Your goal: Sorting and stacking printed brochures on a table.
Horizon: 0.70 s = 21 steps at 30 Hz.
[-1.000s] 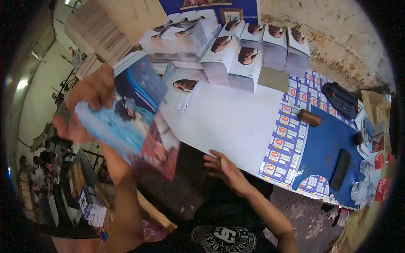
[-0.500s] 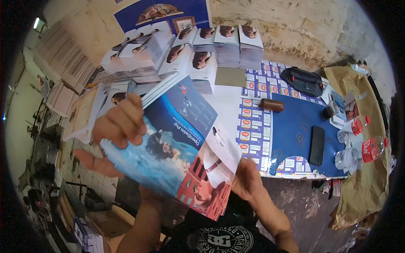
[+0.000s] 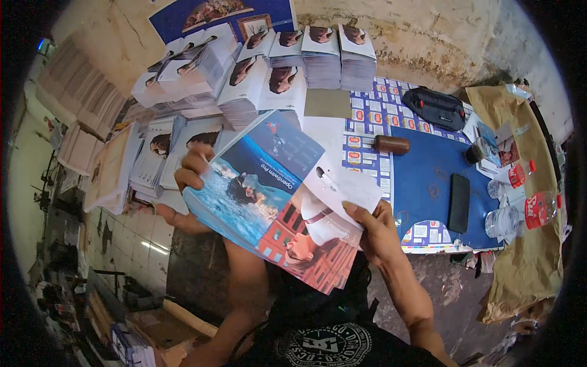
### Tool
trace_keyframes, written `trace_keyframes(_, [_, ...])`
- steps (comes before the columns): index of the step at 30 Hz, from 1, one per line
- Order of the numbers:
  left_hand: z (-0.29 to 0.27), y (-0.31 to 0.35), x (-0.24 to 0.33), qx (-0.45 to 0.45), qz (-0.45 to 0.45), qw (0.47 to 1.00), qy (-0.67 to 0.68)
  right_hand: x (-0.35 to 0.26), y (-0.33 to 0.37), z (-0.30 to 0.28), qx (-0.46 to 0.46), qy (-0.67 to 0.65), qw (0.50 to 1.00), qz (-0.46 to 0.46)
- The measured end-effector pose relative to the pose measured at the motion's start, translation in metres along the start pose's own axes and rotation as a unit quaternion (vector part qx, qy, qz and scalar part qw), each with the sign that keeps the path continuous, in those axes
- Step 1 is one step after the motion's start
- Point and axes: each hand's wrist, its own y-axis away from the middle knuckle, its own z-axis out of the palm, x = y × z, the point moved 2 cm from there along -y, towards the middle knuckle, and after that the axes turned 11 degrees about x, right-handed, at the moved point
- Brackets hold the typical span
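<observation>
A bundle of printed brochure sheets (image 3: 263, 196) is held tilted in front of my body, its glossy top showing a swimmer, a dark blue panel and a red-brick photo. My left hand (image 3: 194, 194) is closed on the bundle's left edge, thumb below and fingers at the upper side. At the right edge my right hand (image 3: 380, 231) grips it, the thumb lying on the white part of the top sheet. The lower corner of the bundle shows several slightly fanned layers. The fingers beneath the right edge are partly hidden.
Behind the bundle stand several stacks of brochures (image 3: 321, 64). To the right, a blue mat (image 3: 422, 165) bears a black phone (image 3: 459, 203) and rubber bands, with a brown cylindrical object (image 3: 392, 144) at its edge. Plastic bottles (image 3: 502, 223), a dark cup (image 3: 476, 151) and a black pouch (image 3: 433, 109) lie beyond.
The bundle has shifted right and lies flatter to view. My right hand has moved up its right edge, thumb now on top. My left hand has moved right with the bundle.
</observation>
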Motion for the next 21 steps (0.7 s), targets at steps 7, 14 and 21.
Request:
trace_keyframes(7, [-0.03, 0.102, -0.02, 0.485, -0.453, 0.745, 0.072, -0.024, -0.055, -0.056, 0.01, 0.14, 0.988, -0.068])
trace_keyframes(14, [-0.015, 0.08, -0.038, 0.068, -0.615, 0.733, -0.282, -0.086, -0.055, -0.062, -0.019, 0.329, 0.914, -0.235])
trace_keyframes(21, [-0.02, 0.12, -0.032, 0.039, -0.443, 0.845, -0.297, -0.044, -0.054, -0.095, -0.056, 0.233, 0.946, -0.218])
